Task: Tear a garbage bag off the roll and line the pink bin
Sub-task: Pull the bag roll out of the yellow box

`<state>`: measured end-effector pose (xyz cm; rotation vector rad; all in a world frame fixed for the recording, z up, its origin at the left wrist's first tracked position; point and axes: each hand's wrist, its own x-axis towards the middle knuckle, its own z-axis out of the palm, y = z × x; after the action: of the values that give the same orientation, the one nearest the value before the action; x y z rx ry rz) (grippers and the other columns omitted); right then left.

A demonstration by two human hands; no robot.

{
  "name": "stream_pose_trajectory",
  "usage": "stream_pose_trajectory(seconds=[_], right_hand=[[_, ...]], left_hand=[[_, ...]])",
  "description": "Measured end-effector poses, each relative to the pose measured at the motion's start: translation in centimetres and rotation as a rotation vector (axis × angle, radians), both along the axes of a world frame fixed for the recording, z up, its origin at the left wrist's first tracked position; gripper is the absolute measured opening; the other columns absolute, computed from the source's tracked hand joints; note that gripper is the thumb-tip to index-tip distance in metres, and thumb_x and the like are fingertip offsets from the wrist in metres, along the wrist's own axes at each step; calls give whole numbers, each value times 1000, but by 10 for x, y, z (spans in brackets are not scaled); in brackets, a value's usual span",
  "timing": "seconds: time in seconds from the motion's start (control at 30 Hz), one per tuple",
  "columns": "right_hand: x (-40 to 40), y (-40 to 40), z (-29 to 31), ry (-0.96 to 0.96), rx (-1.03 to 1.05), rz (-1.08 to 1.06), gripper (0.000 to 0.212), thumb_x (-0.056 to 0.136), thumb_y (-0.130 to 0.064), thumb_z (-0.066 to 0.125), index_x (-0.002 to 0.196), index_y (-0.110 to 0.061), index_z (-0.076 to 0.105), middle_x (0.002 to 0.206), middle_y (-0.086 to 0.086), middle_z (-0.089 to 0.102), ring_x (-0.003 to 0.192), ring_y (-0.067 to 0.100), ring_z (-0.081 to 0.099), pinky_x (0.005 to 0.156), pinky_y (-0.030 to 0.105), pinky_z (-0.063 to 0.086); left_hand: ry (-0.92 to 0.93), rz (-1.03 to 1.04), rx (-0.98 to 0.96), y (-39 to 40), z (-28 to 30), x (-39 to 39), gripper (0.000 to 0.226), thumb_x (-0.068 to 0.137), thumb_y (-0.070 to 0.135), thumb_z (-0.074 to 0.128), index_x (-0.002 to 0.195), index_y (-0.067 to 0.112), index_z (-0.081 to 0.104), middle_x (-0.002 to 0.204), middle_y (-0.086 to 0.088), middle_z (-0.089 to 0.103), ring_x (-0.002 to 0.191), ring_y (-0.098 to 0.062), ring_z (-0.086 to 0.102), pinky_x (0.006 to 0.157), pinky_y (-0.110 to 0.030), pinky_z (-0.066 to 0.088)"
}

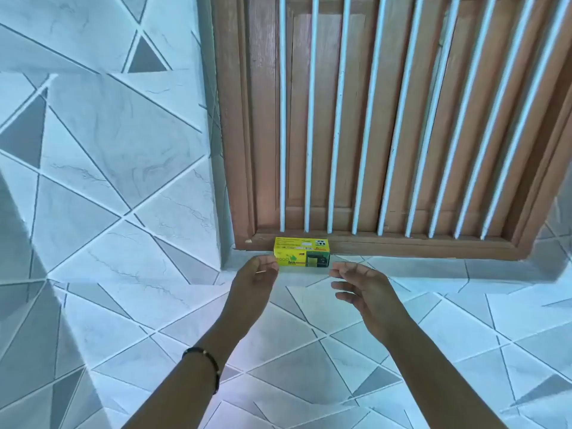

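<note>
Just one box [301, 252] — two hands [258, 274] [362, 286] flanking.

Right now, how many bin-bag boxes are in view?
1: the yellow box stands on the tiled ledge against the wooden frame, between the left hand and right hand.

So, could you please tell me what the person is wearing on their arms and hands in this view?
Both forearms are bare, with no sleeves in view and no gloves. The left hand has a thin dark bracelet around its wrist, with what looks like a small light bead on it. The right hand and its wrist show no jewellery or watch. No rings can be made out.
</note>
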<state>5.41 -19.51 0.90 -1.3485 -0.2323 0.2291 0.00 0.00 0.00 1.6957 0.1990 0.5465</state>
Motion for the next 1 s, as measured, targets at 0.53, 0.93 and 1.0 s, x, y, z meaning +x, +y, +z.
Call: stream_pose_trajectory(seconds=[0.53, 0.93, 1.0], right_hand=[[129, 28, -42, 109, -100, 56, 39, 90, -6, 55, 129, -3, 53, 122, 6, 65, 114, 17, 57, 105, 32, 38], [58, 6, -33, -7, 20, -104, 5, 87, -17, 63, 84, -12, 63, 101, 17, 67, 85, 23, 63, 86, 38, 53], [40, 5, -38, 8, 37, -123, 3, 84, -9, 65, 86, -9, 62, 102, 19, 68, 86, 25, 66, 89, 42, 54]], left_hand=[[157, 76, 242, 6, -38, 115, 66, 80, 35, 62, 141, 25, 37, 129, 2, 59, 119, -18, 55, 106, -37, 40], [-36, 116, 68, -32, -50, 30, 52, 87, 14, 64, 132, 30, 44, 116, 28, 61, 120, -1, 52, 106, -28, 37], [-63, 110, -45, -42, -53, 7, 52, 87, 6, 60, 130, 32, 45, 119, 30, 58, 120, 4, 51, 107, -26, 35]])
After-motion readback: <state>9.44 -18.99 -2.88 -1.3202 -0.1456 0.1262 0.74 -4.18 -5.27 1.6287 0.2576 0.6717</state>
